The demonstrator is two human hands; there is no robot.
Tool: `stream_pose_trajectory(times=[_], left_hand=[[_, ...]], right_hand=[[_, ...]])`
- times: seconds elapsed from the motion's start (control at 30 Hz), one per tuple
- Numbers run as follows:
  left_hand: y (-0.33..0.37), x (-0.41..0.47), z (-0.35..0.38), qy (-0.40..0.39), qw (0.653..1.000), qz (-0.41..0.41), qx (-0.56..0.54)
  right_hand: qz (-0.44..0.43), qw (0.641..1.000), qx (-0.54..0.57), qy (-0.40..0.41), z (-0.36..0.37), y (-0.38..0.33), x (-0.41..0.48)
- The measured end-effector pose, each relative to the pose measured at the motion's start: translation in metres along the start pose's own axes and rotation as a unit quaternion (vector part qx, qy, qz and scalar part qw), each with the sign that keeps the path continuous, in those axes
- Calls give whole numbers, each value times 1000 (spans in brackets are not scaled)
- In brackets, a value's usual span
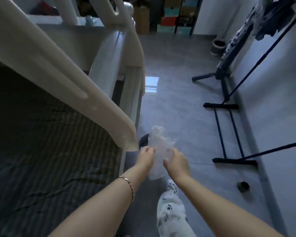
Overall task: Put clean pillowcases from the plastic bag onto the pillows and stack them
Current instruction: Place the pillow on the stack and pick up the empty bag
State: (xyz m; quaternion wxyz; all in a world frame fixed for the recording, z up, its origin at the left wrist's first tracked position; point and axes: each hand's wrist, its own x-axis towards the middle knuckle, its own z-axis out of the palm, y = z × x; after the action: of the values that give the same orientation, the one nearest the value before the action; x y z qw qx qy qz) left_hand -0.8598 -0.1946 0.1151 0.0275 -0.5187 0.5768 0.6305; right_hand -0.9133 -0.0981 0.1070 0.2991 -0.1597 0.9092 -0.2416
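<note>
Grey tiled floor (186,100) beside the bed (41,142). We hold the crumpled clear plastic bag (158,142) over the floor, long axis running away from us. Left grip (144,158) and right grip (177,162) each pinch one side.

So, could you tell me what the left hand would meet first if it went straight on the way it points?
The left hand pinches the crumpled clear plastic bag, so that comes first. Beyond it, probably the dark round object on the floor, though depth is unclear.
</note>
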Motion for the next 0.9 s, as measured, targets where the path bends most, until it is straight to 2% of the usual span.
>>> stream_pose_trajectory(times=[0.07, 0.17, 0.27, 0.4, 0.47, 0.6, 0.7, 0.8, 0.9], left_hand=[[-7, 54, 17, 33, 994, 32, 97], [-23, 148, 49, 82, 981, -4, 173], [-31, 202, 70, 95, 986, -24, 137], [-79, 308, 108, 113, 987, -83, 79], [-106, 347, 119, 117, 984, -97, 96], [-164, 426, 138, 172, 978, -105, 60], [-193, 467, 140, 180, 970, -136, 88], [-213, 497, 143, 167, 965, -148, 137], [-231, 516, 142, 120, 959, -168, 195]], right_hand=[[2, 1000, -25, -10, 9, 9, 54], [-1, 998, -50, -39, 42, 32, 156], [-18, 997, -41, -59, 71, 48, 221], [-25, 992, -73, -105, 144, 101, 324], [-17, 990, -77, -120, 174, 121, 355], [-7, 983, -70, -172, 244, 161, 411], [-14, 974, -63, -215, 282, 183, 438], [-10, 971, -61, -231, 305, 199, 459], [6, 964, -73, -257, 324, 211, 472]])
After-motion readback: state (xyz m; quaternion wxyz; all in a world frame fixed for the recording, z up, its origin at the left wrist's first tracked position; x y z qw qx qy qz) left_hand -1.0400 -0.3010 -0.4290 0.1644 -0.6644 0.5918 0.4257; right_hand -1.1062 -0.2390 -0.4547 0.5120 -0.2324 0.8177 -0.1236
